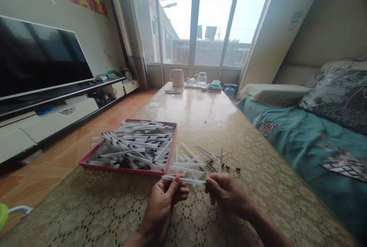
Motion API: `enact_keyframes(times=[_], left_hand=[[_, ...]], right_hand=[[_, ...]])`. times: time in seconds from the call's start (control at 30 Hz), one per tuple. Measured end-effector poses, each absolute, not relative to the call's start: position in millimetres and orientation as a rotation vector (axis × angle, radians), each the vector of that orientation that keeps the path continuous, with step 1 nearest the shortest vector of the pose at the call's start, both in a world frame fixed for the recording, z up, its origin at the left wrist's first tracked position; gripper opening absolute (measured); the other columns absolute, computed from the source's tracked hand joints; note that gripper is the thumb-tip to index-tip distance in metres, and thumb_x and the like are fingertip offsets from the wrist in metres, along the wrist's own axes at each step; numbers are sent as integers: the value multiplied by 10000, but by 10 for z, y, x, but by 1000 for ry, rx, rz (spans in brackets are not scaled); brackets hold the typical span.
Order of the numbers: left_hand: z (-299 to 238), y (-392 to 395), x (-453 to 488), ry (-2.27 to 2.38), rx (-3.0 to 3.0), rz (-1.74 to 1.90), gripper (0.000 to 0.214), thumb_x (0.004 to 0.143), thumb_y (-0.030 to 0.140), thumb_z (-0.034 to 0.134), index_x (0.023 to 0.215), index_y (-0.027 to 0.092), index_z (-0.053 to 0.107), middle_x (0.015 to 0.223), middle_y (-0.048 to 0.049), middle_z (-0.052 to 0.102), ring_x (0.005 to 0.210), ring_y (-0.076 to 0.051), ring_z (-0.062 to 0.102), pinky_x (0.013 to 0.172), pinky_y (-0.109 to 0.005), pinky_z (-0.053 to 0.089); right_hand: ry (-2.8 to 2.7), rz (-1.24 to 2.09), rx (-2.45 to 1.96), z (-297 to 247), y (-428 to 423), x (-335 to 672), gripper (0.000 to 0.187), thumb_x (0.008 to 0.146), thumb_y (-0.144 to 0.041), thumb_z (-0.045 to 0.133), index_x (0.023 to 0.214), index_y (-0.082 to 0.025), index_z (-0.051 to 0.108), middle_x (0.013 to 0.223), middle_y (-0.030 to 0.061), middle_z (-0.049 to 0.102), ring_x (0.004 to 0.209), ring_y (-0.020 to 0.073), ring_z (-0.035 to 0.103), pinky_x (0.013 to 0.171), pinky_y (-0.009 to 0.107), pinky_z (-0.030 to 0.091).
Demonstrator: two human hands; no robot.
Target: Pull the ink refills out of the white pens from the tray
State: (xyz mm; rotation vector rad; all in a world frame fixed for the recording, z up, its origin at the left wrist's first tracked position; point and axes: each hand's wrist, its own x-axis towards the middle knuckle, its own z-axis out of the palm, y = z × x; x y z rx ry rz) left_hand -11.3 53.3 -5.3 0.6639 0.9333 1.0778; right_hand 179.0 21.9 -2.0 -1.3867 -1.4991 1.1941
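Note:
My left hand (169, 193) pinches a white pen (190, 181) between thumb and fingers, holding it level just above the table. My right hand (225, 191) is closed at the pen's right end, where a small dark tip shows by the fingertips. Just beyond the hands lies a loose pile of white pen barrels (187, 164). Thin dark refills (211, 167) lie among and beside them, and several small black caps (237, 169) are to the right. To the left, a red shallow box (123, 169) is heaped with white pens (143, 140) that have black ends.
The long table (200, 220) has a patterned cover. At its far end stand a beige pitcher (177, 78), a glass jar (202, 79) and a tissue pack (214, 85). A small dark piece (205, 122) lies mid-table. A sofa (286, 140) runs along the right, a TV cabinet (57, 113) along the left.

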Motion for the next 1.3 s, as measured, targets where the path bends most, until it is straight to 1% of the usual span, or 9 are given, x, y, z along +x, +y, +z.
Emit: enact_keyframes(times=[0.17, 0.33, 0.5, 0.7, 0.83, 1.0, 1.13, 1.27, 1.3], left_hand=[[-37, 553, -111, 954, 673, 1079, 396, 529, 362, 808, 757, 86, 638, 554, -30, 660, 476, -115, 610, 472, -194, 519], [-72, 565, -127, 955, 668, 1074, 405, 509, 361, 817, 756, 90, 647, 565, -30, 664, 478, -114, 613, 470, -188, 516], [-110, 577, -105, 971, 655, 1103, 425, 483, 367, 827, 745, 86, 645, 526, -28, 653, 451, -114, 605, 438, -176, 500], [-61, 550, -62, 997, 628, 1175, 429, 454, 367, 837, 721, 95, 639, 514, -25, 645, 424, -124, 601, 416, -185, 494], [-29, 539, -64, 1006, 634, 1180, 405, 463, 346, 835, 715, 100, 635, 517, -20, 640, 436, -144, 616, 429, -204, 508], [-10, 536, -67, 1000, 632, 1177, 401, 466, 338, 835, 717, 100, 632, 524, -19, 640, 440, -146, 618, 433, -211, 514], [-7, 534, -70, 1001, 622, 1164, 406, 467, 335, 837, 725, 97, 632, 522, -17, 640, 437, -137, 616, 437, -199, 512], [-12, 536, -70, 1002, 625, 1159, 405, 469, 338, 836, 724, 100, 631, 524, -18, 642, 441, -144, 622, 435, -200, 512], [-16, 538, -70, 1003, 627, 1159, 406, 467, 339, 836, 724, 100, 631, 527, -19, 644, 443, -145, 624, 436, -200, 512]], right_hand=[[-1497, 1168, -1415, -1, 234, 1782, 315, 782, -434, 560, 668, -140, 575, 511, -17, 585, 376, 54, 397, 369, 156, 278], [-1502, 1194, -1423, -66, 249, 1771, 454, 853, -495, 401, 680, -125, 600, 451, -18, 549, 322, 49, 350, 338, 157, 260], [-1510, 1102, -1396, -43, 252, 1746, 296, 779, -413, 561, 673, -137, 576, 523, -9, 590, 414, 65, 439, 405, 156, 315], [-1524, 1142, -1441, -31, 254, 1732, 437, 843, -485, 396, 653, -133, 574, 443, -18, 536, 323, 58, 377, 355, 167, 271], [-1515, 1067, -1432, -40, 255, 1737, 263, 765, -400, 560, 696, -146, 560, 499, -28, 556, 437, 87, 495, 425, 167, 346], [-1532, 1138, -1426, -87, 268, 1737, 453, 836, -517, 386, 662, -138, 563, 434, -24, 531, 333, 75, 433, 372, 173, 294], [-1506, 1087, -1413, -101, 264, 1733, 348, 781, -490, 522, 733, -146, 547, 492, -22, 579, 392, 80, 468, 393, 161, 309], [-1498, 1151, -1413, -101, 265, 1729, 493, 830, -573, 373, 703, -137, 562, 457, -14, 570, 315, 59, 378, 342, 157, 256], [-1490, 1160, -1415, -95, 267, 1726, 485, 827, -574, 382, 706, -138, 560, 461, -15, 572, 306, 52, 356, 334, 155, 242]])
